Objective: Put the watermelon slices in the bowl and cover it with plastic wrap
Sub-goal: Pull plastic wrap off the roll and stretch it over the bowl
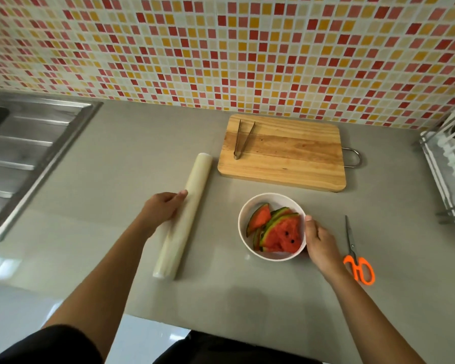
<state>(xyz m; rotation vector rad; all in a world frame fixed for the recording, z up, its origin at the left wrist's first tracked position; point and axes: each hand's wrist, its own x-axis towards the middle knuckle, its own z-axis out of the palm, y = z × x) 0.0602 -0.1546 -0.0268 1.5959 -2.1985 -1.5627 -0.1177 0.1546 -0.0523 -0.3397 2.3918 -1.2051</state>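
We see the watermelon slices [276, 229] lying in the white bowl [244, 216] on the desk [116, 143], our right hand [319, 243] cupping its side, and our left hand [163, 207] curled on the plastic wrap roll [187, 206] beside it.
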